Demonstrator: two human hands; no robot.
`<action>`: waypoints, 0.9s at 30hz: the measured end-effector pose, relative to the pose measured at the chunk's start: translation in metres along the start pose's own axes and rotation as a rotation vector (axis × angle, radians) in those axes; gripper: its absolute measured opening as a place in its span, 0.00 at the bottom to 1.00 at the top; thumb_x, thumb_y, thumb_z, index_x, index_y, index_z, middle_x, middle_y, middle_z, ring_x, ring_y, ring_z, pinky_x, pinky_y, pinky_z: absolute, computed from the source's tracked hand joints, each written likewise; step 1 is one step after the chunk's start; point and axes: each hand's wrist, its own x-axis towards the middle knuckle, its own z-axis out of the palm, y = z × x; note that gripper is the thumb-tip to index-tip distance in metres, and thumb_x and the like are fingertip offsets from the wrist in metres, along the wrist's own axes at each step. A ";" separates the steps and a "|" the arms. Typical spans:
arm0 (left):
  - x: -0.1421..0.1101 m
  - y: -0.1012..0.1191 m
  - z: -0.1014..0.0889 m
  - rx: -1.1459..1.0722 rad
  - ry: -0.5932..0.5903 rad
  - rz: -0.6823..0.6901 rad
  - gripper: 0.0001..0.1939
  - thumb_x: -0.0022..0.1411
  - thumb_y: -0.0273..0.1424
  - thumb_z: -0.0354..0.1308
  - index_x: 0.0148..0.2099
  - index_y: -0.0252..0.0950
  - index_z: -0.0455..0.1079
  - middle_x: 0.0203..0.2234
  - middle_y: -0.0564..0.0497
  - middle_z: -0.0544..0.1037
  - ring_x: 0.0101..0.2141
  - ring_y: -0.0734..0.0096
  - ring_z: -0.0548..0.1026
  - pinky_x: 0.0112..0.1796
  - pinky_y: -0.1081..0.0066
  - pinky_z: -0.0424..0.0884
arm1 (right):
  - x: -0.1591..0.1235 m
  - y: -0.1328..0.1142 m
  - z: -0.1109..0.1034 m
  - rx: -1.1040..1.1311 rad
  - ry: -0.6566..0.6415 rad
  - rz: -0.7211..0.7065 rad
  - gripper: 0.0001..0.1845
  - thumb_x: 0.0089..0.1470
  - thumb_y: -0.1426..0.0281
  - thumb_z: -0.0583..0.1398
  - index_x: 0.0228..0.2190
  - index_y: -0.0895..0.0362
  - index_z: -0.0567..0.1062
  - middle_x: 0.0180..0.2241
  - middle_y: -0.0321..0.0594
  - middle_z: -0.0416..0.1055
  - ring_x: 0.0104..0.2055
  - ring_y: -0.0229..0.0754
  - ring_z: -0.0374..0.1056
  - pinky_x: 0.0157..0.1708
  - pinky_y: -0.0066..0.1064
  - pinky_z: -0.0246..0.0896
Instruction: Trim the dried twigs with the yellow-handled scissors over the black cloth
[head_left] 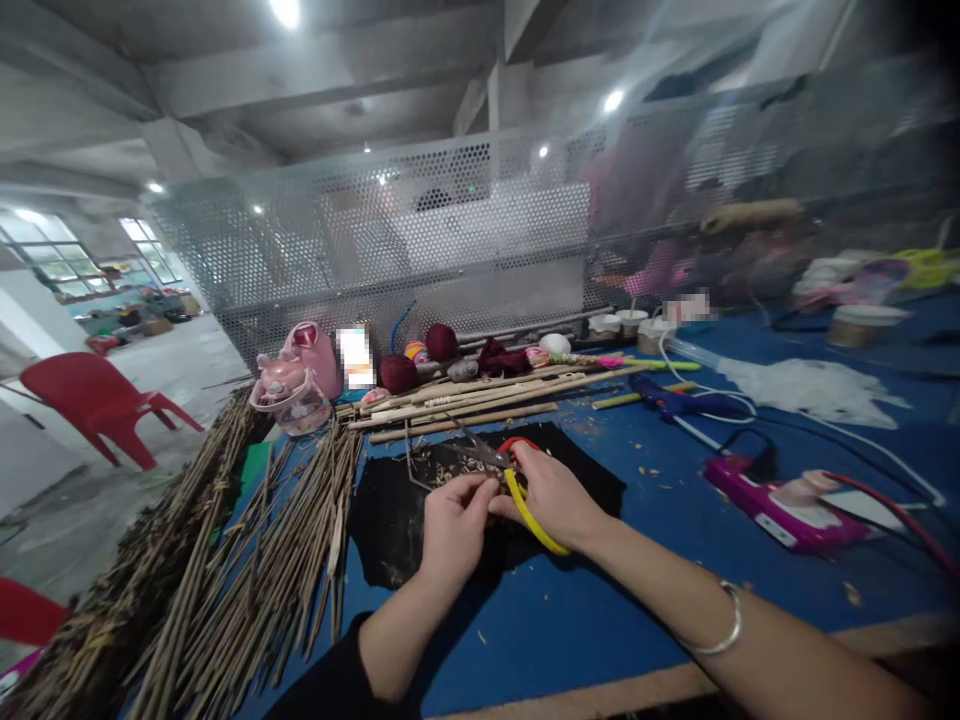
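A pair of scissors (pixel 516 482) with a red and a yellow handle loop is in my right hand (pixel 553 497), its dark blades pointing up and left. Just beside it, my left hand (pixel 457 525) is closed in a pinch, its fingertips close to those of the right. What the left fingers hold is too small or hidden to make out. Both hands are over a black cloth (pixel 386 530) on the blue table (pixel 600 610). Small cut bits (pixel 457 465) lie scattered on the cloth beyond my hands, close to a thin bent twig (pixel 409 460).
Bundles of long dry stems (pixel 277 560) cover the left side. Behind the cloth lie sticks (pixel 465 410), dark red yarn balls (pixel 397 373) and a pink basket (pixel 292 405). At right are a blue glue gun (pixel 675 400), a magenta power strip (pixel 780 515), cables and a plastic bag (pixel 817 388).
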 end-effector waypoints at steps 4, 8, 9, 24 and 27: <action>0.001 -0.002 0.000 -0.016 -0.004 0.040 0.14 0.52 0.37 0.56 0.32 0.31 0.74 0.23 0.49 0.75 0.23 0.75 0.69 0.23 0.78 0.66 | -0.003 -0.001 0.002 0.032 -0.003 0.044 0.23 0.42 0.51 0.59 0.33 0.55 0.62 0.26 0.37 0.67 0.27 0.42 0.66 0.24 0.27 0.51; 0.002 -0.002 0.000 -0.028 -0.008 0.075 0.14 0.53 0.37 0.55 0.33 0.32 0.74 0.25 0.49 0.75 0.24 0.75 0.69 0.24 0.78 0.66 | -0.003 0.000 0.005 0.007 -0.014 0.082 0.22 0.42 0.51 0.59 0.31 0.54 0.61 0.23 0.36 0.68 0.25 0.41 0.66 0.22 0.26 0.48; 0.002 -0.002 0.000 -0.026 -0.007 0.079 0.14 0.53 0.38 0.55 0.34 0.32 0.74 0.25 0.49 0.76 0.24 0.75 0.69 0.24 0.78 0.66 | -0.002 0.001 0.005 -0.003 -0.014 0.084 0.22 0.42 0.51 0.59 0.31 0.54 0.61 0.22 0.35 0.68 0.24 0.41 0.66 0.22 0.26 0.48; 0.002 0.002 -0.003 -0.098 -0.041 0.042 0.15 0.53 0.37 0.54 0.36 0.30 0.72 0.27 0.48 0.76 0.24 0.74 0.72 0.23 0.77 0.68 | 0.000 0.002 0.005 -0.068 0.001 -0.006 0.22 0.42 0.52 0.58 0.32 0.55 0.63 0.28 0.38 0.68 0.29 0.40 0.65 0.25 0.26 0.48; 0.001 0.003 -0.002 -0.103 -0.063 0.031 0.15 0.53 0.38 0.54 0.35 0.30 0.72 0.25 0.48 0.76 0.23 0.75 0.71 0.22 0.77 0.67 | 0.001 0.002 0.007 -0.082 0.025 -0.029 0.22 0.43 0.52 0.58 0.31 0.55 0.62 0.28 0.38 0.67 0.28 0.39 0.63 0.25 0.26 0.48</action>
